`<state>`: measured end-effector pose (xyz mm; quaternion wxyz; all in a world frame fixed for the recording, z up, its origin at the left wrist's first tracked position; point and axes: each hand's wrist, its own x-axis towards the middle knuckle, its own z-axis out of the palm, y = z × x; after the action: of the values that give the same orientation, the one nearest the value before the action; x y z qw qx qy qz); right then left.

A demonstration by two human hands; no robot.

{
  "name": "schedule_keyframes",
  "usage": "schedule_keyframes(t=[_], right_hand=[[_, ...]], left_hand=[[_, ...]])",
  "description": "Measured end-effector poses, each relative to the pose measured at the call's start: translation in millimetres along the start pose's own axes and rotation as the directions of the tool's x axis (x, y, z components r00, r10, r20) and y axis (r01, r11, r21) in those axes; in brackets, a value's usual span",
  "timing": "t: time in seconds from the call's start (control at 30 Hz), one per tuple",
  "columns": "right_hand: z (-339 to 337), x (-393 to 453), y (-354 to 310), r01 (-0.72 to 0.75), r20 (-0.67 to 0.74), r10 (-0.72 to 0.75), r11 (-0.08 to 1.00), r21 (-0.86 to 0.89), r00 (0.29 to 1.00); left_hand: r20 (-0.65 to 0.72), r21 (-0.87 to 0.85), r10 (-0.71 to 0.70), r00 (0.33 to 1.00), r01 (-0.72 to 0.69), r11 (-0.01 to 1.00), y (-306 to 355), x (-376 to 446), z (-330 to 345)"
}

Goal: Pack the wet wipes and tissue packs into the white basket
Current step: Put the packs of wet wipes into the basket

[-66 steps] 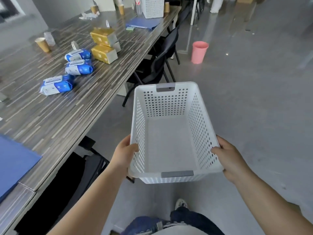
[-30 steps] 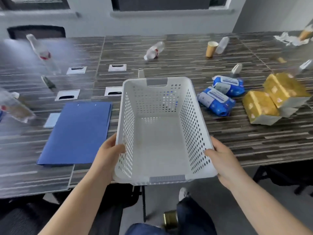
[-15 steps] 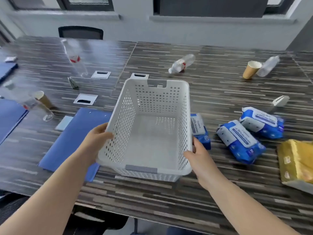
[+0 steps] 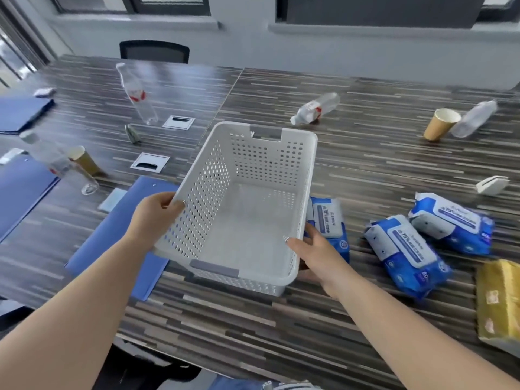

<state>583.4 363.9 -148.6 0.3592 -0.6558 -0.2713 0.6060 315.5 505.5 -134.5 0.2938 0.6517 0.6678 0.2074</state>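
While both hands grip it by the long sides, the white basket (image 4: 247, 209) sits tilted over the striped tabletop (image 4: 365, 153), its near end just above or on the surface; which, cannot tell. Left hand (image 4: 153, 216): fingers curled over the left rim, thumb on the outside wall. Right hand (image 4: 312, 249): thumb hooked over the right rim, fingers down the outer wall. Basket holds nothing. Three blue-and-white wet wipes packs lie to its right: first pack (image 4: 330, 220) pressed close against the basket's right wall, partly behind the right hand; second pack (image 4: 405, 251) just beside that, lying at a slant; third pack (image 4: 450, 223) farther right, close to the second. Yellow tissue pack (image 4: 499, 299) at the right edge of view, cut off by the frame. Blue folder (image 4: 123, 232) lies flat under the basket's left near corner. Farther back: a clear bottle (image 4: 315, 108) on its side, a paper cup (image 4: 440, 123) tipped against another clear bottle (image 4: 474, 118). To the left: a standing clear bottle (image 4: 136, 94), blurred; a second paper cup (image 4: 84, 161); two cable ports (image 4: 150, 162) set in the surface. Black chair back (image 4: 154, 51) beyond the far edge.
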Motion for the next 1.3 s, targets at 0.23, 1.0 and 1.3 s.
schedule_keyframes(t=[0.23,1.0,1.3], right_hand=[[-26,0,17,-0.084,-0.037,0.093,0.977,0.194,0.995],[-132,72,41,-0.074,-0.235,0.084,0.996,0.054,0.968],[-134,114,53,-0.064,-0.234,0.08,0.995,0.076,0.969]], left_hand=[[-0.379,0.113,0.434,0.817,-0.425,0.898,43,-21,13],[0.449,-0.323,-0.37,0.813,0.534,0.782,184,-40,266],[0.429,-0.281,-0.55,0.716,0.685,0.672,172,-14,291]])
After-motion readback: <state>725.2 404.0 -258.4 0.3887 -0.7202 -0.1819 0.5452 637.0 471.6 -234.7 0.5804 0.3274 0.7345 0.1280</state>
